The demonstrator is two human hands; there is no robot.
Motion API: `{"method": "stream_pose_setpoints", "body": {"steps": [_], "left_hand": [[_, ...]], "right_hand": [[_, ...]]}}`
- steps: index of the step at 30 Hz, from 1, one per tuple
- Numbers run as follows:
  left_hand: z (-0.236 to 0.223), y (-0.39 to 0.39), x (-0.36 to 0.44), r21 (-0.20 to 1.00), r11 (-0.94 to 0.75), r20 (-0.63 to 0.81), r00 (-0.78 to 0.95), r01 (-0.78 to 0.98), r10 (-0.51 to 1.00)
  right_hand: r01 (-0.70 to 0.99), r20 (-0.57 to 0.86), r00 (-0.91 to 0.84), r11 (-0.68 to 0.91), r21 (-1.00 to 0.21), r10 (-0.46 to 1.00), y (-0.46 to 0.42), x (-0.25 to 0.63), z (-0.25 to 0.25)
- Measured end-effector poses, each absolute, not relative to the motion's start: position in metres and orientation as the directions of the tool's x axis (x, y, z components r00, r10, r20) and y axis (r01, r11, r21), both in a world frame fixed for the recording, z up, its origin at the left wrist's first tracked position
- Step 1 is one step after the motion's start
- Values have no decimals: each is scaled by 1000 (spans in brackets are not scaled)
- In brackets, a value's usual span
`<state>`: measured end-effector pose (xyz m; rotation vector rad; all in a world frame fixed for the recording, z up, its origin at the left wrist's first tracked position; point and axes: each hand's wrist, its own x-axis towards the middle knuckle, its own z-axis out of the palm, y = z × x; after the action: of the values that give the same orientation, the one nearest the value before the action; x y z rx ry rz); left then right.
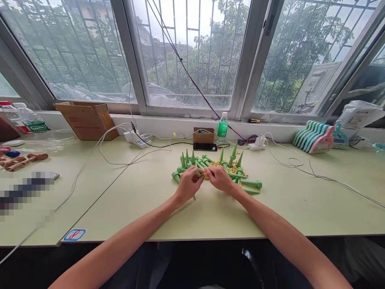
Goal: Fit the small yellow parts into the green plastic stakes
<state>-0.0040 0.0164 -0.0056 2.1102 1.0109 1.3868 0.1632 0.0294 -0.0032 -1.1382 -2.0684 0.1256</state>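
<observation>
My left hand [189,185] is closed around a green plastic spike [198,173], whose tapered tip [194,197] shows below the fingers. Close beside it, my right hand [221,178] pinches at the spike's end, where a small yellow piece [205,176] shows between the fingertips. Behind both hands is a pile of similar green spikes with ribbed caps, some upright like the spike [233,155], others lying flat like the capped spike [252,184]. Small yellow pieces [241,171] are scattered among them. My fingers hide part of the held spike.
Behind the pile are a phone [205,147], a small cardboard box [203,136] and a green-labelled bottle [223,127]. White cables and power strips [136,139] run along the back. A larger carton [87,120] stands left; colourful plastic hangers [314,137] stand right. The table's front edge [207,239] is near me.
</observation>
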Motion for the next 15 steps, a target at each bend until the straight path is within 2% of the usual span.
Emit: {"method": "stream_pose_setpoints", "body": {"steps": [8,15], "left_hand": [[-7,17,-5,654,-664,615,256,363,746],[-1,15,-3,753,-602,561,218,267,798]], "right_hand": [[688,559,-316,591,-421,767,30,162,-4],[681,557,-263,561,-472,788,30,160,-3]]}}
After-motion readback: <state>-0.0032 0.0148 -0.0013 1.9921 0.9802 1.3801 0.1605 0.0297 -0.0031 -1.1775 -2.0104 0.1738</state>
